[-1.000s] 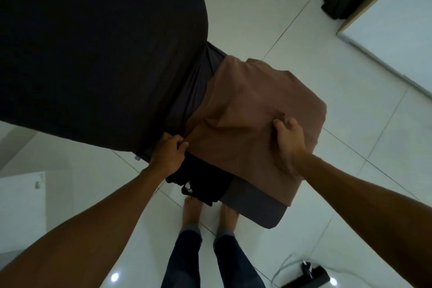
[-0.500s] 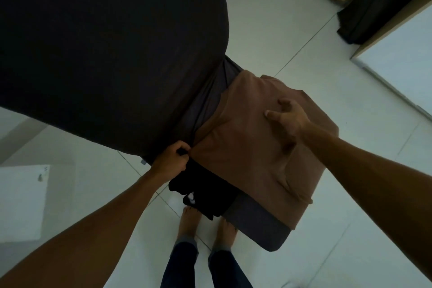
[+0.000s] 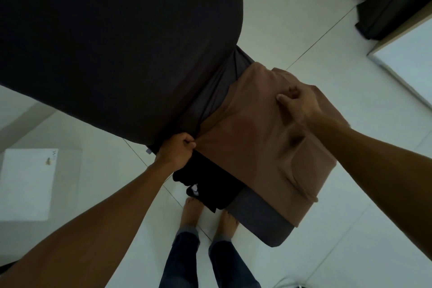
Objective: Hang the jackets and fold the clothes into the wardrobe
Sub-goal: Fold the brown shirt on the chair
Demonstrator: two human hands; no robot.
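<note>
Brown garment [image 3: 264, 147]: left hand [image 3: 177, 151] pinches its corner, right hand [image 3: 301, 103] pinches its top.

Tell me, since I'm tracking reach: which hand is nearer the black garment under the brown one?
Left. The left hand pinches the brown garment just above the black garment; the right hand sits farther off.

Your left hand [image 3: 178, 151] clenched, pinching brown cloth [image 3: 261, 145], your right hand [image 3: 300, 104] curled atop it, thumb out, both arms outstretched
</note>
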